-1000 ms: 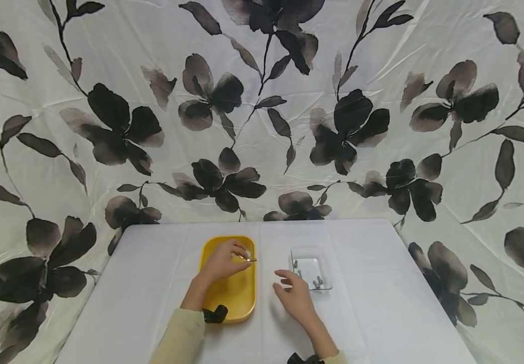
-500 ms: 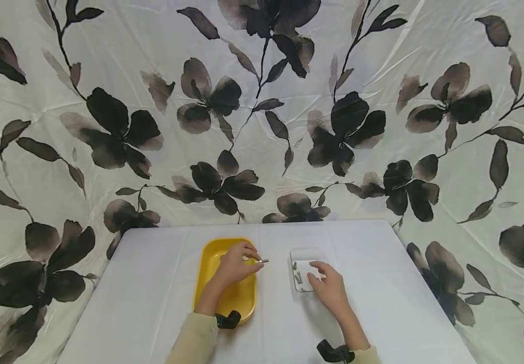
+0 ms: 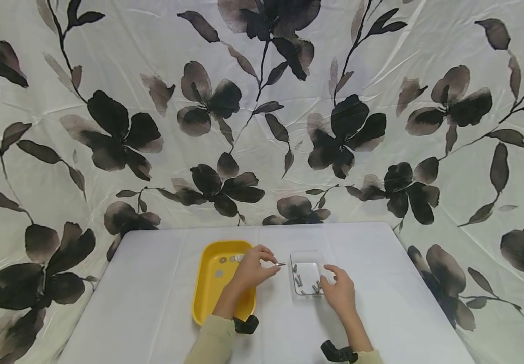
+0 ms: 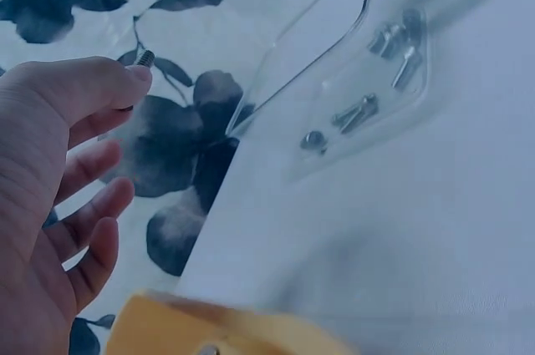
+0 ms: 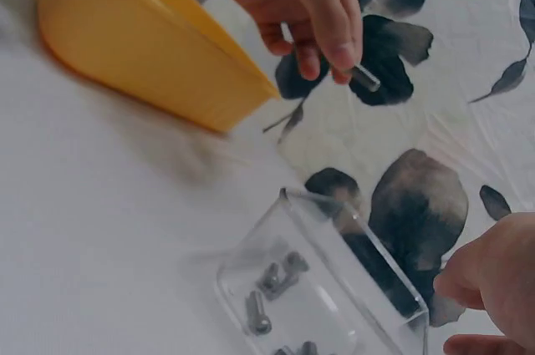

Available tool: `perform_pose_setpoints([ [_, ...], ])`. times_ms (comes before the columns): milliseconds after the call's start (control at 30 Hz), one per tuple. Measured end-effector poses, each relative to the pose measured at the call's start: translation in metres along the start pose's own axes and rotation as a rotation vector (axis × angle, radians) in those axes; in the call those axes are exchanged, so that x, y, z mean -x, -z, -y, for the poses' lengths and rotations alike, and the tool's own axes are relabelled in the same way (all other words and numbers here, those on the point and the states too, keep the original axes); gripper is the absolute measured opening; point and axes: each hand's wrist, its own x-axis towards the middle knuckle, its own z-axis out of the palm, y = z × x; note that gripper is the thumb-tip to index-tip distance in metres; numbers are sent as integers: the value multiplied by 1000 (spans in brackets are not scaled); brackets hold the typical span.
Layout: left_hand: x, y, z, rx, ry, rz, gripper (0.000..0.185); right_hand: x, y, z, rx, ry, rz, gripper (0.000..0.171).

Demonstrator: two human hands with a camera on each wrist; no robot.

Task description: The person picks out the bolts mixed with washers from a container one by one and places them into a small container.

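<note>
My left hand (image 3: 254, 268) pinches a small silver screw (image 5: 366, 78) between thumb and forefinger, its threaded end sticking out toward the right. It hovers between the yellow tray and the clear plastic box (image 3: 306, 272). Inside that box lie several silver screws (image 4: 355, 113). My right hand (image 3: 341, 294) is at the box's right side, thumb and forefinger spread apart, fingertips right by the rim. Nothing shows between those fingers.
The yellow tray (image 3: 207, 290) stands left of the box and holds several flat round grey discs (image 3: 219, 273). Both rest on a white-covered table (image 3: 393, 303). A flowered cloth (image 3: 262, 151) hangs behind the table's far edge.
My left hand has carried the screw rightward, out from over the tray toward the box. My right hand has moved right, across the box to its right side.
</note>
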Motion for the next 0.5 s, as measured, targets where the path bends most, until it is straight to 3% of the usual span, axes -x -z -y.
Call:
perform_pose_setpoints([
  [200,-8,-11,-8,-4,-16,-7,10,4,0,-12,-11,-44,34,44],
  [500,-15,-28,-14,37,-39,-13,8,10,-4,-22,-147,-105,84,41],
])
